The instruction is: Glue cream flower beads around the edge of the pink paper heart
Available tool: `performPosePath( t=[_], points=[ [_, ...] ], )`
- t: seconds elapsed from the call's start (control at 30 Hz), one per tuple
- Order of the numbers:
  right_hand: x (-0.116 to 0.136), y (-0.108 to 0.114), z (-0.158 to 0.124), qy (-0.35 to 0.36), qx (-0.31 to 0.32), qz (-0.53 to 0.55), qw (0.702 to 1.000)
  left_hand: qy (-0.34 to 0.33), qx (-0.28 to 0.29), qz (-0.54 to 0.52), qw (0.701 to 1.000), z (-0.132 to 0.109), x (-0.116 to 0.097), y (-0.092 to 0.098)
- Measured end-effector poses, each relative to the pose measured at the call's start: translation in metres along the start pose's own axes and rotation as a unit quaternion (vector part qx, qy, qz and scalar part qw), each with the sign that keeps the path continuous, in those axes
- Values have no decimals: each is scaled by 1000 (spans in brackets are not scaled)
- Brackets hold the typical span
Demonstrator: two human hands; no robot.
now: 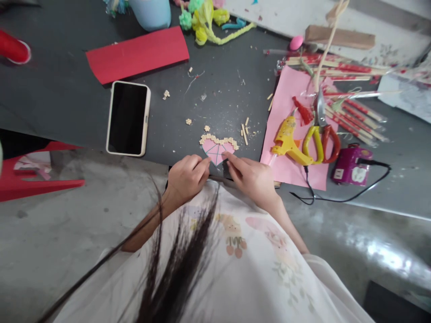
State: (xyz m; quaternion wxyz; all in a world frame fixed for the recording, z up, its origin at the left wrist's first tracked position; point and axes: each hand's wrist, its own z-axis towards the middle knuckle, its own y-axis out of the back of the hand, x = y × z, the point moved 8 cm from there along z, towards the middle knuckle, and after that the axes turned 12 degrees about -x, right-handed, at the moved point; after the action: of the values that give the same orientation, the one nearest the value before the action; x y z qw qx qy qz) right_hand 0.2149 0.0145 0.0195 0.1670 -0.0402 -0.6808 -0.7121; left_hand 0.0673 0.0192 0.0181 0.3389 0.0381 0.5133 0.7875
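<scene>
The left hand (189, 177) is half curled at the near edge of the dark table (218, 103), its thumb and forefinger drawn together at the lower left side of a pink heart (215, 154); whether they pinch it, I cannot tell. The right hand (254, 179) reaches in from the other side, forefinger touching the heart's right part and thumb just below; its grip, too, cannot be made out. The heart lies flat between the two hands, crossed by dark green lines, with a beige beaded trim (213, 138) along its upper edge.

Just beyond the left hand's fingertips sits a small beige cluster (207, 128), with short pale sticks (244, 134) ahead of the right hand. To the left hand's left lies a phone (128, 119), dark screen up. To the right hand's right, a pink sheet (286, 89) bears a yellow glue gun (290, 143) and scissors (320, 112), with a purple box (352, 166) past them.

Farther out, a red card (138, 54) lies beyond the phone, ahead of the left hand, and a wooden block (340, 37) lies well beyond the right hand.
</scene>
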Motion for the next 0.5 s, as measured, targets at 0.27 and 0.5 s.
performPosePath(
  t=[0.27, 0.5],
  points=[
    [-20, 10, -5, -55, -78, -20, 995, -16, -15, -9, 1000, 6, -6, 0],
    [-23, 4, -4, -55, -72, -42, 995, -43, 14, -23, 999, 30, -21, -14]
  ],
)
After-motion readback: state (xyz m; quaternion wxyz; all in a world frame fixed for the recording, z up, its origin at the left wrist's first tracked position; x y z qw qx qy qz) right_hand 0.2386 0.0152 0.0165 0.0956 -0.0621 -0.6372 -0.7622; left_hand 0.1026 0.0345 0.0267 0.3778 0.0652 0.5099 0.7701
